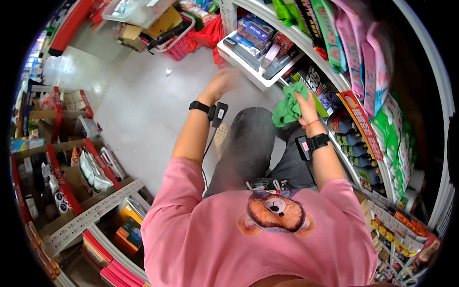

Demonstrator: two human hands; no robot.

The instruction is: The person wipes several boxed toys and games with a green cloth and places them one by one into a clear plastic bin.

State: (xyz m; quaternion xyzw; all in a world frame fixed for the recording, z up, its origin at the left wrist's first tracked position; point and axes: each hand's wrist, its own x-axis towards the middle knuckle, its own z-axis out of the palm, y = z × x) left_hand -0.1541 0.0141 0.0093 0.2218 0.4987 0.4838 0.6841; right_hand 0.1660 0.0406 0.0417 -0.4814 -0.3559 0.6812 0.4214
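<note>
A crumpled green cloth (288,106) is gripped in my right hand (307,106), close to the front of the right-hand shelving. My left hand (224,83) is in the air over the floor, its fingers smeared by motion, so I cannot tell whether they are open or closed. Just beyond it is a white bin (260,80) holding boxed goods, among them a blue and purple box (255,31) and a slim pale purple box (270,56). Behind the cloth, a black and green package (311,79) stands on the low shelf.
On the right, dark-bottled goods (356,150) line the lower shelf, with pink bags (368,62) above. A pink basket (179,45) and red plastic bags (208,34) sit on the floor ahead. Shelving with red dividers (62,177) runs along my left.
</note>
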